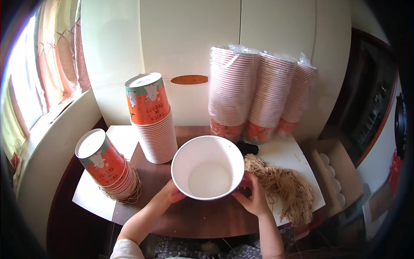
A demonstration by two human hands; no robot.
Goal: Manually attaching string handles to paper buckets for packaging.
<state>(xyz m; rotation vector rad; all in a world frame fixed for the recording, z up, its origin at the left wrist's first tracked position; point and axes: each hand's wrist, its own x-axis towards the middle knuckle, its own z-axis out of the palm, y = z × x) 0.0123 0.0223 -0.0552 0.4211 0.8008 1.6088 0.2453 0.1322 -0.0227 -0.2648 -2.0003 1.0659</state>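
Note:
Between my two hands is a large paper bucket (209, 177), its wide mouth tipped up toward me so the plain white inside shows. My left hand (173, 193) grips its lower left side, and my right hand (253, 196) holds the right side with the thumb in front. Some of the fingers are hidden behind the bucket. Just behind it on the left stands a tall stack of upside-down orange and green paper buckets (151, 116). A hank of tan cord (284, 185) lies beside my right hand.
A shorter bucket stack (108, 164), with loops of cord round its base, stands at the left table edge. Three plastic-wrapped bucket stacks (254, 95) line the back right. A small black item (248, 149) lies near them. Right of the table (189, 224) sits an open cardboard box (345, 172) with white round things.

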